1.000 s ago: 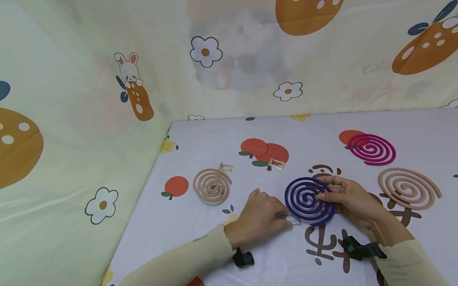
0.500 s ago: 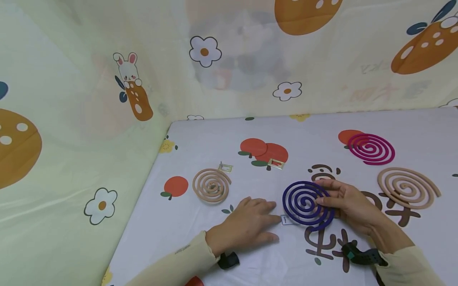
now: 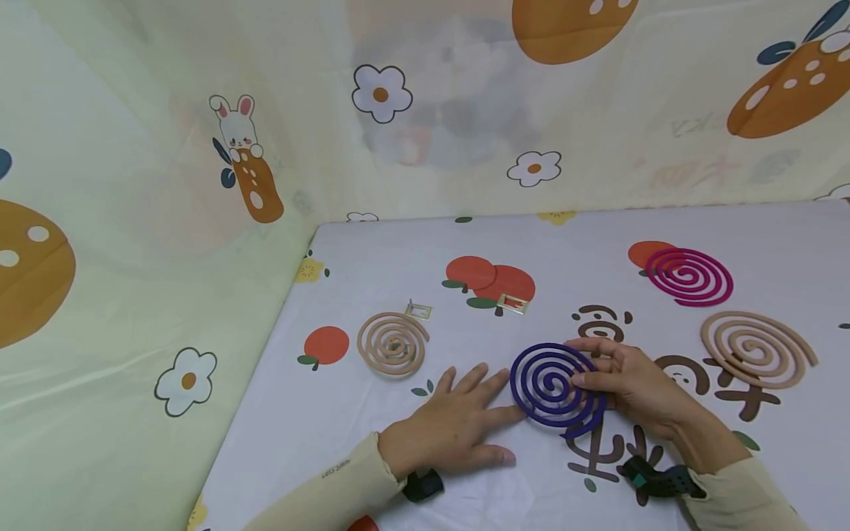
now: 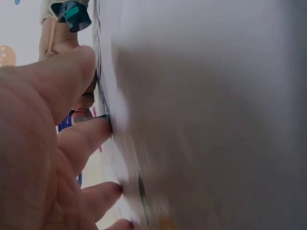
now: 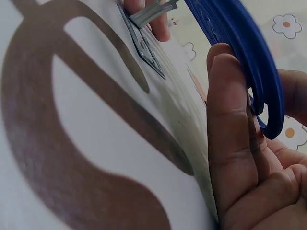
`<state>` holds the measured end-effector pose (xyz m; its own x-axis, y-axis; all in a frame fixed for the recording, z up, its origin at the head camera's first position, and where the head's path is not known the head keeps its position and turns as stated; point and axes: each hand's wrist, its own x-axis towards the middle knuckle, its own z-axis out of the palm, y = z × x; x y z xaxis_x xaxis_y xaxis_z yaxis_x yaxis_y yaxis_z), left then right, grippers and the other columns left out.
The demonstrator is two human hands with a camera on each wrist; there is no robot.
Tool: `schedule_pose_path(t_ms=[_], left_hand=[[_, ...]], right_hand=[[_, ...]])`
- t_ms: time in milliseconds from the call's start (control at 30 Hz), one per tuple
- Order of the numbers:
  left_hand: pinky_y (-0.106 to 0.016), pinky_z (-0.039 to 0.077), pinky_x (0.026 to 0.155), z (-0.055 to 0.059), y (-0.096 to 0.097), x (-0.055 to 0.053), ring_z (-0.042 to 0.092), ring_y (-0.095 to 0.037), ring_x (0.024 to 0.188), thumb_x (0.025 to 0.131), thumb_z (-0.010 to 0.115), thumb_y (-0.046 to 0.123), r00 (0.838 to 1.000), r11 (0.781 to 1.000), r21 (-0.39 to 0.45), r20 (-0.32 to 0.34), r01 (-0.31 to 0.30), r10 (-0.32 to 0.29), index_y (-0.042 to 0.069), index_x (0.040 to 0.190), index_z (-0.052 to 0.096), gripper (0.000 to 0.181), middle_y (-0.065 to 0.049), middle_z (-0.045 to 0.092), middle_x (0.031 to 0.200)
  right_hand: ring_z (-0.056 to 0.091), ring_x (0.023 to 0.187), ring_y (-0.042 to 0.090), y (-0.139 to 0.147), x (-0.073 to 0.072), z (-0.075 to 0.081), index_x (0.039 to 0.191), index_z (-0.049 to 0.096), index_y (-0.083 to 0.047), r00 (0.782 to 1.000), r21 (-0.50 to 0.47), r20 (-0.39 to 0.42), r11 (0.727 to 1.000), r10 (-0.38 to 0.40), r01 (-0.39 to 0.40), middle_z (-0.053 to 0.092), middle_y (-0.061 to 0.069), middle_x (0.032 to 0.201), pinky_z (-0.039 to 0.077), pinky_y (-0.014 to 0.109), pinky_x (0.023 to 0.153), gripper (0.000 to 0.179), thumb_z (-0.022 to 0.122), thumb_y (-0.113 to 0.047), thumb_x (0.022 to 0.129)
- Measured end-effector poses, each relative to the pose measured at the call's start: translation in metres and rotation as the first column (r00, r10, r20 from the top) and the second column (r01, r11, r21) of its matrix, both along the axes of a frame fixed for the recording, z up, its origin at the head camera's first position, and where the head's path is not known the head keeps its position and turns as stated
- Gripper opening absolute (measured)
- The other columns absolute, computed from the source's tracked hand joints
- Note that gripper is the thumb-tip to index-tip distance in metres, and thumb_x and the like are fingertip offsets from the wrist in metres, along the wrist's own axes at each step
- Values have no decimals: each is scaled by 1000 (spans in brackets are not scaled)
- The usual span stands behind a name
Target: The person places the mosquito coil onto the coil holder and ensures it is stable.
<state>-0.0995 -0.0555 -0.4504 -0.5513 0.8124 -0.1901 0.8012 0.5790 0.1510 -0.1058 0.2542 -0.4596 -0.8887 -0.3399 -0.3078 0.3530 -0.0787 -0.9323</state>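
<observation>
In the head view my right hand [image 3: 640, 391] pinches a dark blue mosquito coil [image 3: 553, 381] near its right edge, thumb on top. The right wrist view shows the coil [image 5: 266, 62] raised above the tablecloth and tilted. A thin metal coil stand [image 5: 144, 52] with an upright tab lies on the cloth there, close to the coil; the coil mostly covers it in the head view. My left hand [image 3: 458, 424] rests on the cloth, fingers spread, left of the coil. Its index fingertip is right at the stand [image 4: 91, 118] in the left wrist view.
A tan coil [image 3: 395, 345] lies at left, another tan coil [image 3: 753, 346] at right, and a magenta coil [image 3: 690, 274] behind it. Two small metal stands [image 3: 417, 317] lie near the back middle. A patterned cloth wall [image 3: 438, 184] stands behind the table and at left.
My left hand has let go of the metal stand, drawn back left, then spread its fingers beside it. My right hand has brought the blue coil slightly left and toward me, over the stand.
</observation>
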Motion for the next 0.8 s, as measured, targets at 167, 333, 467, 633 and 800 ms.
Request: schedule_pose_path(t_ms=[167,333,467,633,800], left_hand=[[-71,24,118,0,1,0,15,-38,160,98,44,76,1000,1000,-16,-2,-3,3,44,163,30,75,-7,15,175],[-71,24,117,-1,1,0,14,-39,160,96,45,78,1000,1000,-9,-8,-9,9,43,164,27,79,-8,13,175],[-71,25,117,0,1,1,15,-39,159,94,47,80,1000,1000,-11,-26,-6,6,44,164,26,82,-9,13,175],[-72,26,116,0,2,2,16,-40,159,92,47,82,999,1000,-16,-48,-6,5,45,164,28,83,-8,15,175],[-73,26,115,-1,3,3,16,-40,159,91,47,83,999,1000,-18,-41,-15,15,46,163,30,82,-8,16,175]], right_hand=[[76,100,21,-4,0,-1,145,43,-2,999,-4,-28,999,35,-35,77,8,104,62,39,86,53,69,-1,98],[76,101,21,-6,0,-1,147,39,3,998,-15,-37,998,55,-55,77,10,106,61,38,86,57,68,0,98],[75,104,22,-6,0,0,151,33,6,997,-2,-40,998,66,-66,77,11,108,61,38,88,63,68,-1,99],[75,105,23,-6,1,0,150,36,3,996,-17,-43,996,84,-85,77,11,112,61,39,88,60,67,0,99],[75,105,24,-7,1,0,148,40,1,995,-16,-41,996,90,-90,77,11,115,61,39,88,57,68,0,99]])
